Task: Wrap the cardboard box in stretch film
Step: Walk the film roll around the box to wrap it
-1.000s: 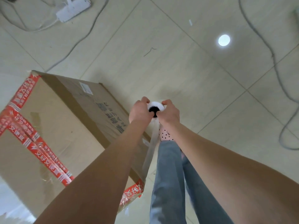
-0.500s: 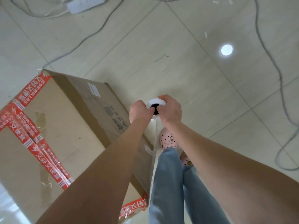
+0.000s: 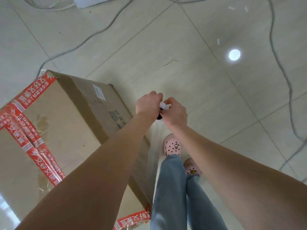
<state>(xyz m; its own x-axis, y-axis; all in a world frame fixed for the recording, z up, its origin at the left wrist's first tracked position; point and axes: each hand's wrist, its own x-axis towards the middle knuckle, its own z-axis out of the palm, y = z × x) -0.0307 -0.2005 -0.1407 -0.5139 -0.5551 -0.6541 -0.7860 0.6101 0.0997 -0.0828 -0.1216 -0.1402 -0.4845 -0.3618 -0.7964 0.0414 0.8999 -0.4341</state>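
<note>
A large cardboard box [image 3: 69, 123] sealed with red printed tape stands on the floor at the left. Both of my hands hold a white roll of stretch film [image 3: 163, 107] upright in front of me, seen from its top end. My left hand [image 3: 147, 103] grips its left side and my right hand [image 3: 176, 112] grips its right side. A clear sheet of film [image 3: 154, 156] runs from the roll down and back along the box's right side face to its near corner. Most of the roll is hidden behind my hands.
Grey cables [image 3: 93, 35] and a white power strip [image 3: 91, 1] lie on the tiled floor beyond the box; another cable [image 3: 282, 68] snakes along the right. My legs in jeans and pink clogs [image 3: 172, 146] stand just right of the box.
I have stepped forward along the box's right side. My hands with the roll have closed in over its top, hiding more of it, and the film stretches longer along the box.
</note>
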